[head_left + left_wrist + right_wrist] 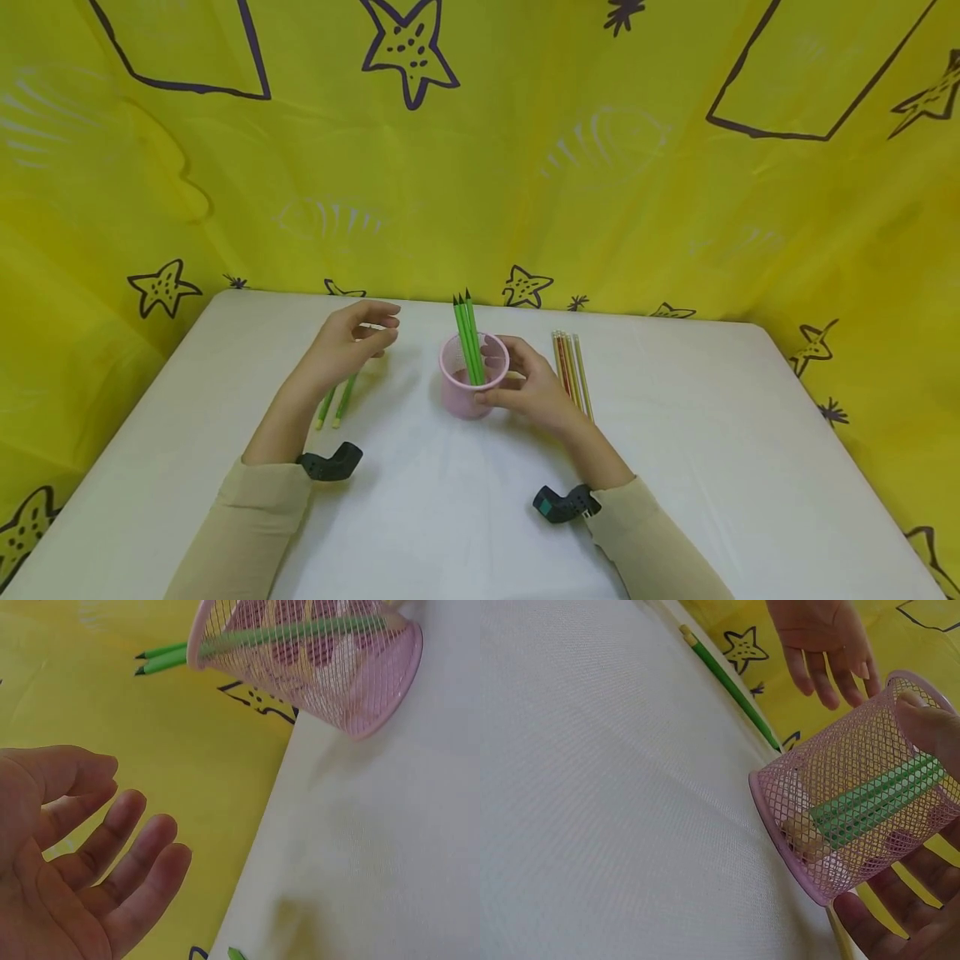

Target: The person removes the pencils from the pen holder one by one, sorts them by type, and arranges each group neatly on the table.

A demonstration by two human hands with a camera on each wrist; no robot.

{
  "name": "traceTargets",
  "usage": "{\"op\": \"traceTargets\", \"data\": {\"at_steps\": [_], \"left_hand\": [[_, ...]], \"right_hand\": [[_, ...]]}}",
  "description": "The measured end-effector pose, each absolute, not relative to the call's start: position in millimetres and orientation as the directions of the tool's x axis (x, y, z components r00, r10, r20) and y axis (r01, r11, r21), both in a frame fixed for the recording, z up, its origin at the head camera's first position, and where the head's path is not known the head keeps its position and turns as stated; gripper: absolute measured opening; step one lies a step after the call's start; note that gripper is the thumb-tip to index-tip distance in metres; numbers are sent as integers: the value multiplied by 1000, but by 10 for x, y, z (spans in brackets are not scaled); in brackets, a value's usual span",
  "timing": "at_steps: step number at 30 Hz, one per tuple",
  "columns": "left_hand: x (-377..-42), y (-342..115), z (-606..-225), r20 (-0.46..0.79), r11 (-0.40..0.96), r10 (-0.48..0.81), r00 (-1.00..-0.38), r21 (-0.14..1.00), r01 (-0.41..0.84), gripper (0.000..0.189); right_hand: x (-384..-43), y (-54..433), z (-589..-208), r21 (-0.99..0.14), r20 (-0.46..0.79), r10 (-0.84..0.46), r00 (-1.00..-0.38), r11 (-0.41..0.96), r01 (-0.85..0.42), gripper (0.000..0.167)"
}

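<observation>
My right hand (pixel 536 387) grips a pink mesh pencil cup (pixel 459 403) from its right side, thumb at the near rim and fingers around the far side. Green pencils (pixel 468 343) stand in the cup, dark sharpened tips up. In the right wrist view, the cup's base (pixel 786 844) is close over the white table. My left hand (pixel 347 340) is raised left of the cup, fingers loosely bent and holding nothing; the left wrist view shows the bare palm (pixel 60 900). Below it lie two green pencils (pixel 344 401) with yellowish ends, partly hidden by the hand.
Gold and reddish pencils (pixel 578 379) lie side by side on the white table (pixel 697 433), just right of the cup and partly behind my right hand. A yellow curtain (pixel 480 192) with drawn starfish hangs behind the table's far edge. Dark devices (pixel 330 462) sit at both wrists.
</observation>
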State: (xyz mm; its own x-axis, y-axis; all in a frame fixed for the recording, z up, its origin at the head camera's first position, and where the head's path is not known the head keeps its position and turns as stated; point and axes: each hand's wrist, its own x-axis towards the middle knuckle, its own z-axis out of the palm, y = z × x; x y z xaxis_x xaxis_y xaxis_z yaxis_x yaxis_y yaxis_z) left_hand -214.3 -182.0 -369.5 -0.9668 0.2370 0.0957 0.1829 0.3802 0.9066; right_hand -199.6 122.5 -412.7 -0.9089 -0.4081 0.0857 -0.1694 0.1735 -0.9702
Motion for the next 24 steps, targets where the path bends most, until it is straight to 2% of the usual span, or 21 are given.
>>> {"op": "traceTargets", "data": {"at_steps": [14,19,24], "left_hand": [[-1995,-1513,-3551,135,347,311,-941,905,245,33],[-1968,-1409,-3575,163,345,350,-923,893,289,36],[-1955,-1306,-3636,208,286,411,-888,895,342,40]], "right_hand": [[-2015,1207,-4117,-972,74,-399,-914,178,-156,78],[-2012,1209,-4112,-971,81,-404,-911,174,-164,78],[-2002,1212,-4110,-968,89,-406,-909,179,-175,78]]}}
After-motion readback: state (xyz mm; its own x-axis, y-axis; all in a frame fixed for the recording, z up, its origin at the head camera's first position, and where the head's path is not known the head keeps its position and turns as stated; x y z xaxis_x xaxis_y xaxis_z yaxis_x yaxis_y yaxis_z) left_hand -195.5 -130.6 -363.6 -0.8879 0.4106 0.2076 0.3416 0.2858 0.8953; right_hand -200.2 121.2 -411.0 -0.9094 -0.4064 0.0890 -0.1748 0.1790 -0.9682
